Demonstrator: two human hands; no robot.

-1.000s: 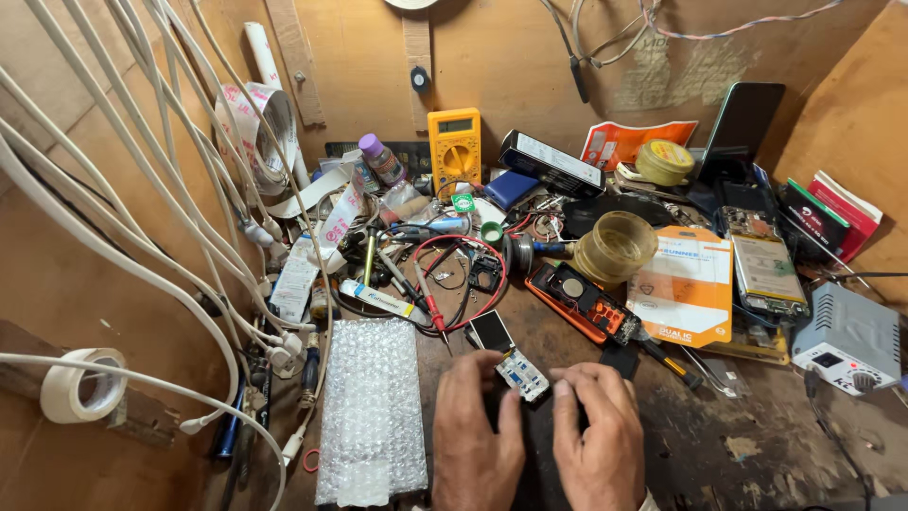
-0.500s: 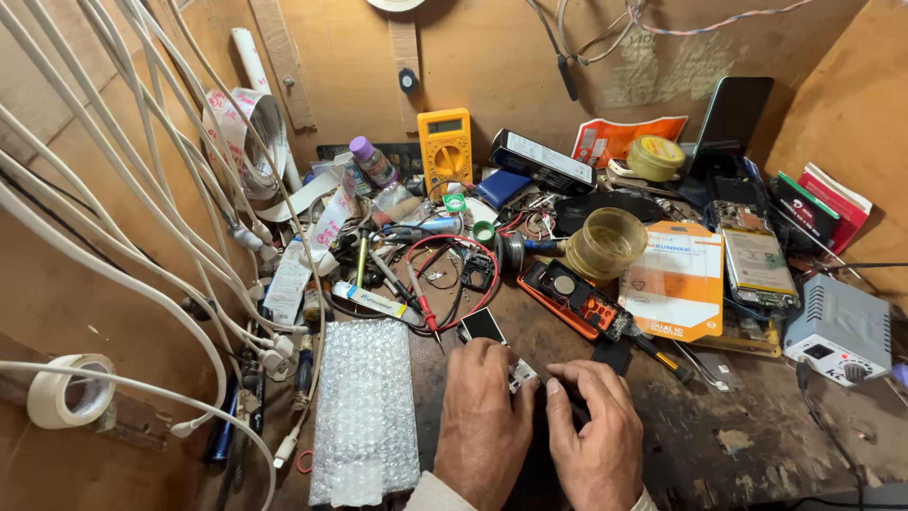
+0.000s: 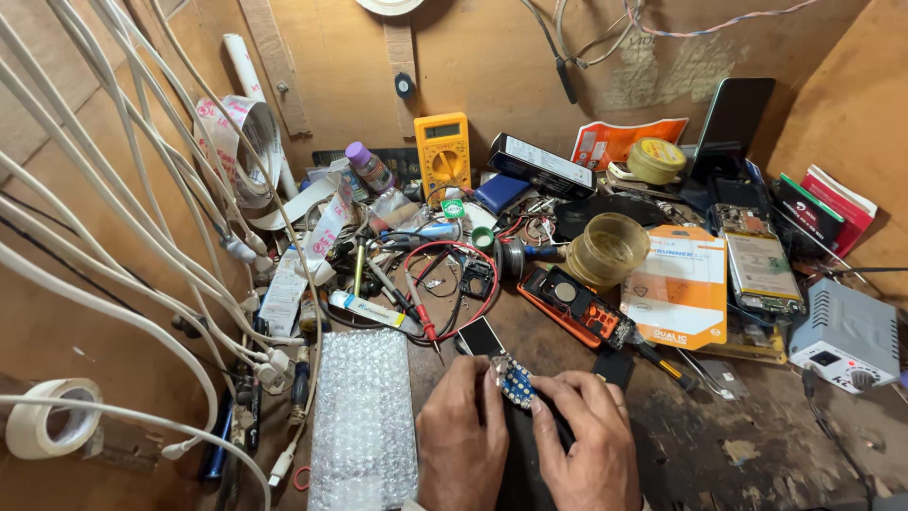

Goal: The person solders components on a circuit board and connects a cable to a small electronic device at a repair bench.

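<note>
where hands (image 3: 525, 445) meet, bubble wrap (image 3: 364, 426) beside

two hands (image 3: 463, 440) (image 3: 586, 445), one yellow multimeter (image 3: 443, 156), one bubble-wrap sheet (image 3: 364, 421), two tape rolls (image 3: 47, 418) (image 3: 655, 160), one small circuit board (image 3: 515, 380)

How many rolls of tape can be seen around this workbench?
4, perhaps more under the clutter: a white tape roll at far left, a printed tape roll on the left wall, a clear tape roll mid-bench, and a yellow tape roll at the back.
</note>
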